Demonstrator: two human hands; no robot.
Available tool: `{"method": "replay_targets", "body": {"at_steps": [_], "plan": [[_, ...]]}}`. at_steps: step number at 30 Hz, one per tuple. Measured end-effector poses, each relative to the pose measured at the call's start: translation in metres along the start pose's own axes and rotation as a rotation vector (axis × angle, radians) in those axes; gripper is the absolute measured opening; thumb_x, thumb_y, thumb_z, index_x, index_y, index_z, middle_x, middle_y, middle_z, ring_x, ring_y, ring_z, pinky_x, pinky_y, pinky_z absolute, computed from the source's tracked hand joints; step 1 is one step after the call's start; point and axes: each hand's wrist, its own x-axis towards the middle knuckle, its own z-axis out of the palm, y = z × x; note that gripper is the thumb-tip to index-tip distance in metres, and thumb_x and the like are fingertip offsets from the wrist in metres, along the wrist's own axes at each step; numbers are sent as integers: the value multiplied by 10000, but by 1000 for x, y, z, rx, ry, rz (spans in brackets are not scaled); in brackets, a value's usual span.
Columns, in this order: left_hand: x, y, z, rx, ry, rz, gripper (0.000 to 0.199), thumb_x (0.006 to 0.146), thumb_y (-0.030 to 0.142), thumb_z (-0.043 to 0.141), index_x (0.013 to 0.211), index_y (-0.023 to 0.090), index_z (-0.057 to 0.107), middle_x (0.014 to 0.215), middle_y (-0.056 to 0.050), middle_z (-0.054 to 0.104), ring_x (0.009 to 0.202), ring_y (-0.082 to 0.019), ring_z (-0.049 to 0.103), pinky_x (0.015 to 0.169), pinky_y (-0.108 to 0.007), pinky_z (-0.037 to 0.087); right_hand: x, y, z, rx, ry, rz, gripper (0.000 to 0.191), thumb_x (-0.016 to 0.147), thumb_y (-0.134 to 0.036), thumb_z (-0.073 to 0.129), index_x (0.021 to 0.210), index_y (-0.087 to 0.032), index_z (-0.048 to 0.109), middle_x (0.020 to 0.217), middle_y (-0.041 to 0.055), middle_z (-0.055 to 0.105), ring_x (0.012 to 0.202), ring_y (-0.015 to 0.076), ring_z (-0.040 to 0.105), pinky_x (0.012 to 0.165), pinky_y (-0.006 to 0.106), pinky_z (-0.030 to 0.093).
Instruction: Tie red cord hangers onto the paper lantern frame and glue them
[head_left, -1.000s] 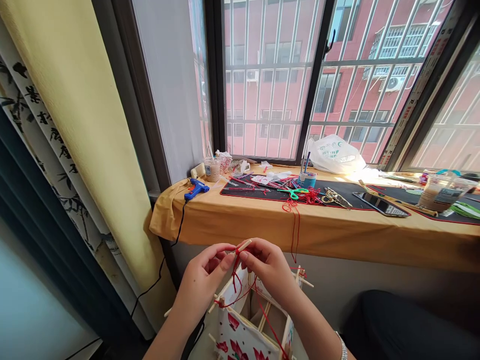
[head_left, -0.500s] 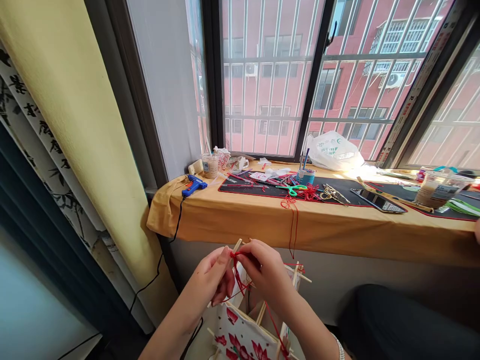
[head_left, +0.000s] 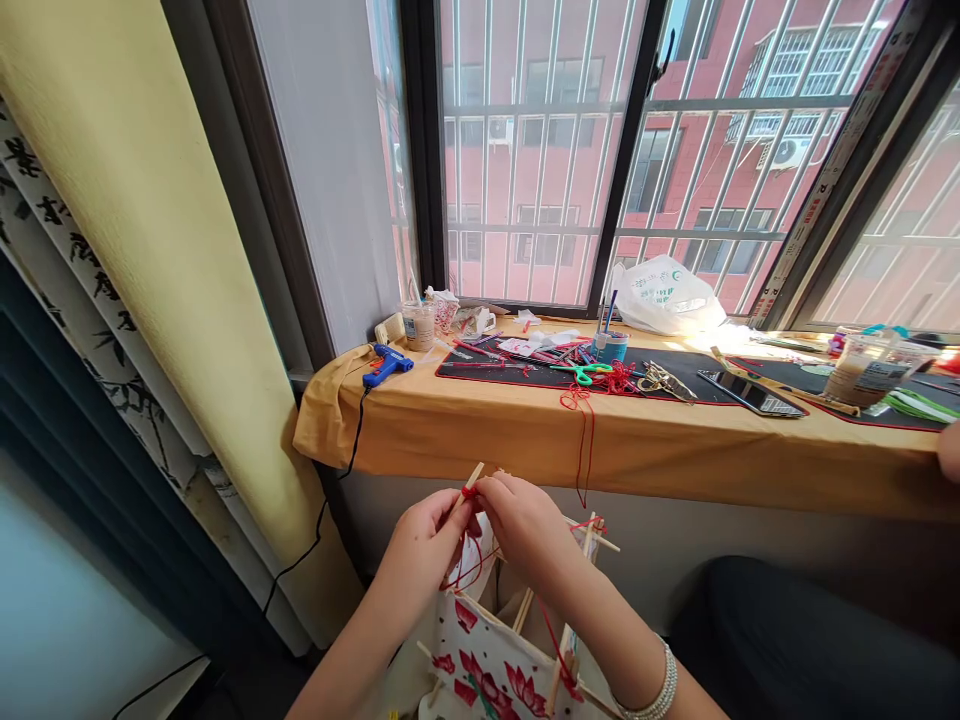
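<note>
Below the table edge, my left hand (head_left: 431, 535) pinches red cord (head_left: 469, 492) wound around the top of a pale wooden stick (head_left: 478, 472). Close against it, my right hand (head_left: 514, 510) has its fingertips closed on the same cord. Loose strands of the cord hang beneath both hands. The stick belongs to a wooden-stick frame covered in white cloth (head_left: 480, 650) printed with red flowers. Red cord also wraps another corner joint (head_left: 596, 524) of the frame. My fingers hide part of the wrapping.
A cloth-covered table (head_left: 450, 440) spans the view ahead, holding a blue glue gun (head_left: 388, 366), green scissors (head_left: 583, 373), a phone (head_left: 752, 393) and drink cups (head_left: 870, 368). A dark stool (head_left: 795, 640) stands at right. Another person's hand (head_left: 949, 452) shows at the right edge.
My hands have moved slightly upward at the stick, and the right forearm has swung so its bracelet shows more. The cord now sits tighter around the stick's top, with its loose strands lying differently.
</note>
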Motion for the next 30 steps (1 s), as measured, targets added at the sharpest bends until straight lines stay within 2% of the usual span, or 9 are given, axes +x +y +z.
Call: {"method": "replay_targets", "body": {"at_steps": [3,6,8,12,16,21,26,28,30], "plan": [[4,-8,7,-30,72,28,369,748,515,518,685,155,562,590,20,502,507,-104,401,467,-211,327,2,-3,4,-110,11,75,151,852,-100,472,842,-165,608,764,41,634,669,162,576,555,253,329],[9,-13,11,-40,130,51,354,755,505,513,762,156,571,657,-4,568,590,-138,481,533,-231,381,4,-5,3,-49,12,101,194,892,-124,420,892,-182,605,791,26,663,710,149,604,577,245,328],[12,-16,11,-5,119,84,334,772,490,499,766,162,564,677,-5,569,644,-152,496,571,-237,392,5,-7,1,-43,-1,117,214,905,-132,393,903,-183,600,808,25,672,733,144,611,583,240,324],[13,-18,13,-2,55,123,336,790,480,484,646,177,479,612,34,458,605,-124,416,546,-219,347,8,-9,-3,-138,-30,205,176,848,-107,439,847,-178,600,795,38,668,701,157,605,543,250,287],[7,-14,15,-66,27,134,331,788,462,496,625,180,436,596,47,396,579,-105,353,519,-205,312,10,-10,-9,-65,-39,223,183,817,-90,459,809,-187,615,787,28,670,702,147,599,551,237,293],[-5,-7,14,-168,-19,66,325,753,461,557,641,171,462,593,53,376,553,-89,318,478,-187,282,9,-10,-9,86,12,211,230,834,-79,431,801,-195,627,794,15,676,730,133,594,608,217,321],[-11,-4,5,-282,-104,-87,369,718,506,608,673,180,439,569,76,328,496,-63,271,437,-164,253,8,-13,-2,122,42,231,198,821,-81,459,761,-183,617,755,13,663,703,131,580,582,218,298],[-9,-3,-1,-283,-163,-138,393,707,535,608,683,182,439,535,97,273,459,-50,216,412,-156,221,9,-14,-3,144,33,228,199,857,-126,449,763,-185,614,754,13,665,699,130,580,578,217,296],[-5,-3,-5,-242,-212,-142,400,713,562,586,747,182,463,505,106,304,427,-46,220,397,-155,214,8,-15,-7,154,3,218,207,881,-157,438,771,-187,611,759,13,671,697,130,585,572,215,297]]}}
